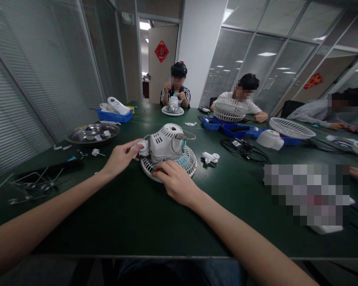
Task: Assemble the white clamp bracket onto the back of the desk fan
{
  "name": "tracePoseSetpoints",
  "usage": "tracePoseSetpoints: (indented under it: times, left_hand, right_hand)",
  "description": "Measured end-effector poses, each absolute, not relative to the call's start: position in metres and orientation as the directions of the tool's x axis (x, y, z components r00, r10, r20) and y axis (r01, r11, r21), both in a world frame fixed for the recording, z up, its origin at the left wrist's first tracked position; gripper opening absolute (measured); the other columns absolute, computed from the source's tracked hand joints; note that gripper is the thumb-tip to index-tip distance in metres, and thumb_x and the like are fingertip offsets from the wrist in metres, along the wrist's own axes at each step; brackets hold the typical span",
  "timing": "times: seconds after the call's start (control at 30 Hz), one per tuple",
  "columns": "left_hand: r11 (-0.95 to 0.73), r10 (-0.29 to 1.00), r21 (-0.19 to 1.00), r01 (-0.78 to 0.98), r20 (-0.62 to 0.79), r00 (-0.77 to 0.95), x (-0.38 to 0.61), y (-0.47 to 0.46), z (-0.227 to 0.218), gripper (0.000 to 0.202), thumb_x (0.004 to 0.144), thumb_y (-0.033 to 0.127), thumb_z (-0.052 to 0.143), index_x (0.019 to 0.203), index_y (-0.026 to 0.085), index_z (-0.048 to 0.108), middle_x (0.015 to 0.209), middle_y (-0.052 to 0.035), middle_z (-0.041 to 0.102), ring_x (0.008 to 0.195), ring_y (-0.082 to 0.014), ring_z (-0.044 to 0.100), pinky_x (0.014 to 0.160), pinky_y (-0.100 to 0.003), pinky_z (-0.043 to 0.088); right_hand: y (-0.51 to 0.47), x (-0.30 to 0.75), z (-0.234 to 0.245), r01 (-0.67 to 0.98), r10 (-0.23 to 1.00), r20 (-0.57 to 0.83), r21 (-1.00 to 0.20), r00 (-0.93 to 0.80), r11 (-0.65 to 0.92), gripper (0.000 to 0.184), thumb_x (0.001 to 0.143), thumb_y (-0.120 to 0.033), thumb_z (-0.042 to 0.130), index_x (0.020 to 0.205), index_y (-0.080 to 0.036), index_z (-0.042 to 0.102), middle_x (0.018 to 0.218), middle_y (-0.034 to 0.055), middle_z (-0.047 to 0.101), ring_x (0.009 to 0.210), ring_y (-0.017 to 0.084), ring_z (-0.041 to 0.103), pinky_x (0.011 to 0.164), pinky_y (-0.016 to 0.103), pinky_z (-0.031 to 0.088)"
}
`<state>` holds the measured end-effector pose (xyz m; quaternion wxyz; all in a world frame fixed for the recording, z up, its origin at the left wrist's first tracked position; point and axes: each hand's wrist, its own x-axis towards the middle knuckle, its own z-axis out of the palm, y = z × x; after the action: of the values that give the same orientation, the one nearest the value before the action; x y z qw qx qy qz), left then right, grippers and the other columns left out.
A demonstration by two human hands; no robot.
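Note:
A white fan head [166,143] lies face down on its round grille [191,162], with its motor housing on top and a grey cable looped at its right side. Light blue blades show through the grille. My left hand [125,155] is closed on a small white plastic joint [143,147] at the left side of the housing. My right hand [175,180] rests on the near rim of the grille, its fingers bent over the edge; its fingertips are partly hidden. To the right of the fan lies another white plastic joint [210,157].
Left are a metal bowl [74,137] of small parts, a blue bin [116,116] and several bent metal stands [32,184]. Black cables [247,151], blue trays [211,123] and a white grille [292,129] lie right. Several people sit around the green table [122,222].

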<state>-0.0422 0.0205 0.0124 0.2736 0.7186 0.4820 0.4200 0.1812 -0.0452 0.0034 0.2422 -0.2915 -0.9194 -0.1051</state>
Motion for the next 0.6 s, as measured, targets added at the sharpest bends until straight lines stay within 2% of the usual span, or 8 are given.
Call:
tracePoseSetpoints:
  times: [0.13,0.23,0.3,0.4,0.5,0.6]
  left_hand:
    - [-0.423,0.902,0.712,0.560,0.391,0.185,-0.045,0.023,0.017,0.056,0.086,0.055,0.047,0.122,0.016,0.061,0.088,-0.0052,0.071,0.071,-0.0186,0.063,0.066,-0.026,0.048]
    - [-0.442,0.893,0.640,0.629,0.377,0.245,-0.050,0.026,0.023,0.051,0.085,0.055,0.047,0.114,0.017,0.065,0.064,-0.0003,0.065,0.058,-0.0163,0.059,0.058,-0.024,0.043]
    - [-0.443,0.895,0.634,0.634,0.350,0.276,-0.052,0.027,0.027,0.049,0.085,0.055,0.046,0.109,0.017,0.065,0.061,0.0004,0.063,0.052,-0.0148,0.056,0.054,-0.023,0.041]
    - [-0.430,0.901,0.651,0.626,0.353,0.252,-0.053,0.027,0.030,0.047,0.085,0.056,0.045,0.097,0.016,0.065,0.066,-0.0010,0.064,0.052,-0.0137,0.055,0.051,-0.022,0.040]
    - [-0.414,0.904,0.630,0.657,0.366,0.219,-0.052,0.026,0.032,0.045,0.085,0.058,0.045,0.079,0.016,0.062,0.057,0.0012,0.058,0.050,-0.0127,0.053,0.052,-0.023,0.040]
    - [-0.347,0.937,0.716,0.606,0.292,0.191,-0.051,0.029,0.032,0.047,0.082,0.059,0.050,0.065,0.016,0.056,0.052,0.0021,0.054,0.046,-0.0112,0.051,0.050,-0.023,0.040]
  right_hand:
    - [-0.049,0.182,0.005,0.562,0.489,0.511,-0.013,-0.707,0.827,0.036,0.086,-0.008,0.043,0.120,-0.014,0.053,0.115,0.0126,0.057,0.102,0.023,0.049,0.086,0.037,0.044]
    - [-0.051,0.184,0.009,0.543,0.508,0.531,-0.104,-0.678,0.833,0.043,0.085,-0.011,0.044,0.127,-0.014,0.048,0.115,0.0125,0.058,0.105,0.022,0.050,0.090,0.038,0.045]
    - [-0.052,0.186,0.012,0.535,0.524,0.535,-0.151,-0.662,0.831,0.039,0.087,-0.013,0.043,0.125,-0.014,0.051,0.112,0.0113,0.060,0.103,0.021,0.052,0.090,0.037,0.045]
    - [-0.050,0.189,0.017,0.525,0.534,0.516,-0.178,-0.670,0.832,0.031,0.087,-0.014,0.043,0.115,-0.015,0.057,0.108,0.0095,0.063,0.100,0.020,0.054,0.088,0.037,0.045]
    - [-0.050,0.191,0.021,0.513,0.521,0.501,-0.167,-0.691,0.842,0.028,0.087,-0.014,0.046,0.111,-0.016,0.059,0.107,0.0086,0.063,0.100,0.020,0.054,0.088,0.036,0.044]
    - [-0.050,0.193,0.024,0.512,0.514,0.489,-0.152,-0.705,0.846,0.029,0.087,-0.014,0.046,0.113,-0.016,0.058,0.108,0.0080,0.064,0.100,0.019,0.054,0.088,0.035,0.044]
